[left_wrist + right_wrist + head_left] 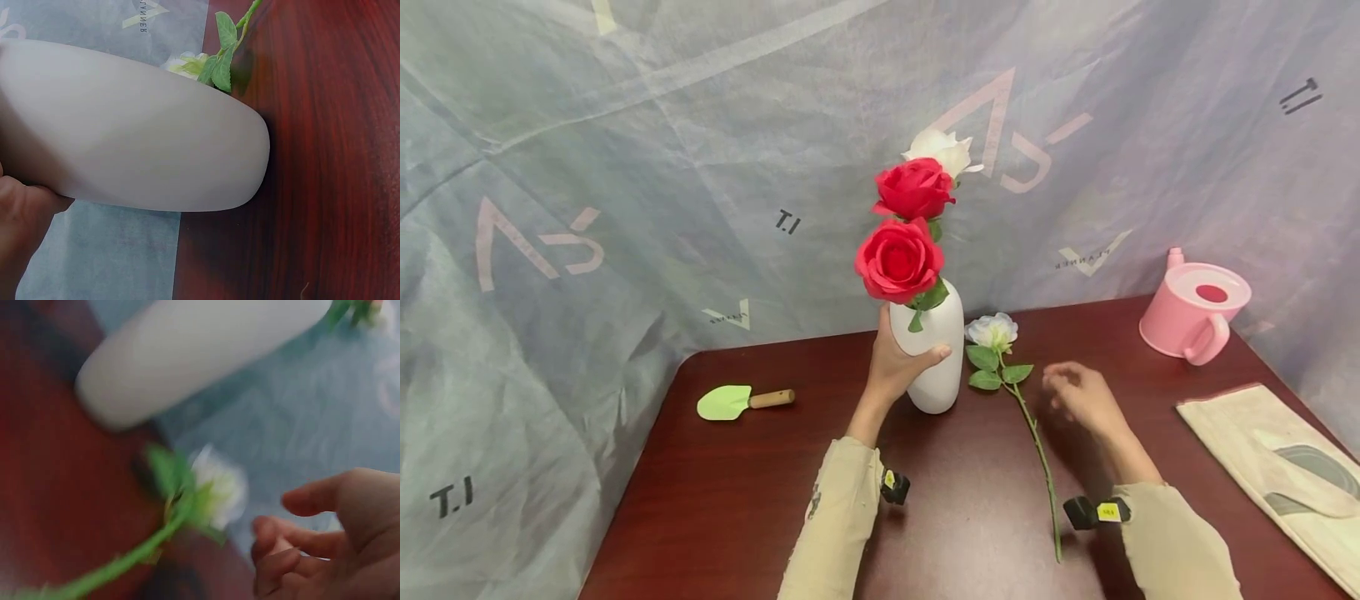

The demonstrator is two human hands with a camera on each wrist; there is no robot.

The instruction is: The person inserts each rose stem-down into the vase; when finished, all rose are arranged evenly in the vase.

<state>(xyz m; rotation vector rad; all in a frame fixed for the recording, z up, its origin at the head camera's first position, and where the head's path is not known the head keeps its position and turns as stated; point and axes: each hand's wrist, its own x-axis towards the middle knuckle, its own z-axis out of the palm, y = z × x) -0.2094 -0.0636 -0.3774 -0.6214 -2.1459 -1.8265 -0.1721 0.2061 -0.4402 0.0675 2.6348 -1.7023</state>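
Note:
A white vase (942,367) stands upright on the table with two red roses (901,260) and a white rose (942,152) in it. My left hand (901,363) grips the vase around its side, thumb across the front; the left wrist view shows the vase's smooth body (156,131) down to its base. Right of the vase, a white artificial rose (1033,429) with a long green stem lies on the table. Just right of that stem is my right hand (1082,398), fingers loosely bent and holding nothing. In the right wrist view this hand (325,537) appears beside the blurred bloom (219,487).
A green-bladed trowel (726,402) with a wooden handle lies at the left. At the back right stands a pink watering can (1187,312). Beige folded fabric (1247,433) lies on the right edge. A grey printed cloth (700,167) hangs behind the dark red table (737,500).

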